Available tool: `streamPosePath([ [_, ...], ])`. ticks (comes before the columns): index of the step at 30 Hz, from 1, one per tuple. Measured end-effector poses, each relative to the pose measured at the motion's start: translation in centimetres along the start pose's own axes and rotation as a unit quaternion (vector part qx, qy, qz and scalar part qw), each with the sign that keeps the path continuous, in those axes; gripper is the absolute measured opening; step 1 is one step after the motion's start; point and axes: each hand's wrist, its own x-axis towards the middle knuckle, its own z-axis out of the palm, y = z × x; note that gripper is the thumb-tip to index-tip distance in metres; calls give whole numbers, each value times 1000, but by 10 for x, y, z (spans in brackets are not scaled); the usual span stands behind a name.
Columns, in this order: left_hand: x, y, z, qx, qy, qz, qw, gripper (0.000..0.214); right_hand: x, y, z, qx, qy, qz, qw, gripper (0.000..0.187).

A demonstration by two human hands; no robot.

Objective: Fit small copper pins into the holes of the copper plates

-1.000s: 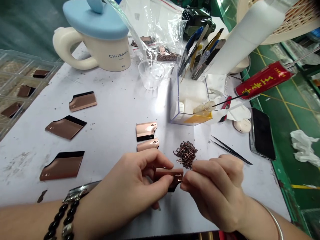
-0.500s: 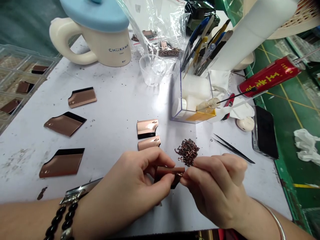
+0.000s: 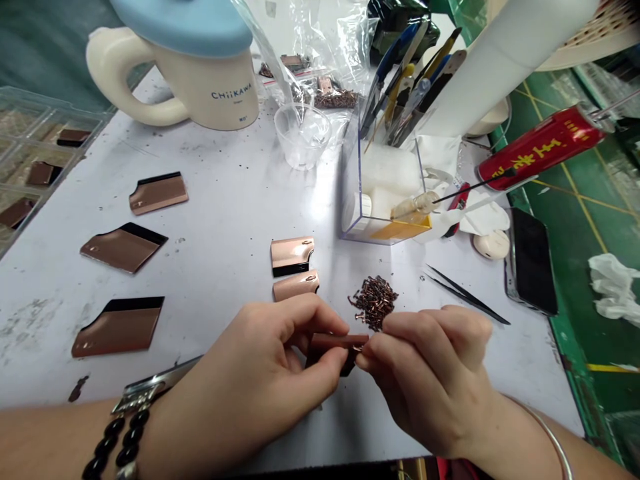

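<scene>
Near the table's front edge, my left hand [image 3: 270,367] pinches a small copper-and-black metal casing [image 3: 333,341] between thumb and fingers. My right hand [image 3: 435,373] is closed at the casing's right end, its thumb and fingertip pressed together there; a tiny shiny bit shows at the fingertips, too small to name. Just beyond the hands lies a pile of small copper-coloured pins [image 3: 374,301]. Two more casings, one nearer [image 3: 296,285] and one farther [image 3: 293,256], rest above my left hand. Several similar casings [image 3: 120,327] lie spread out at the left.
Black tweezers [image 3: 467,293] and a phone [image 3: 531,261] lie at the right. A clear tool holder [image 3: 383,230], a plastic cup [image 3: 303,143] and a lidded mug [image 3: 220,93] stand farther back. A red can [image 3: 543,148] leans at the right; a compartment box [image 3: 47,150] sits at the left edge.
The view has shifted slightly, so the table's things sit a little farther left. My right fingertips have moved slightly left against the casing; my left hand keeps its hold.
</scene>
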Motion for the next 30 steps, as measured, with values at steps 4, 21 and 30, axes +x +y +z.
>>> streamPosePath([
  [4,-1,-1,0,12,0,7,1000,4,-1,0,0,-1,1,-5,1000,4],
  [21,-6,0,2,65,27,39,997,9,0,-1,-9,13,6,-15,1000,9],
  [30,-12,2,-1,134,59,114,983,9,7,3,-12,218,-39,127,967,8],
])
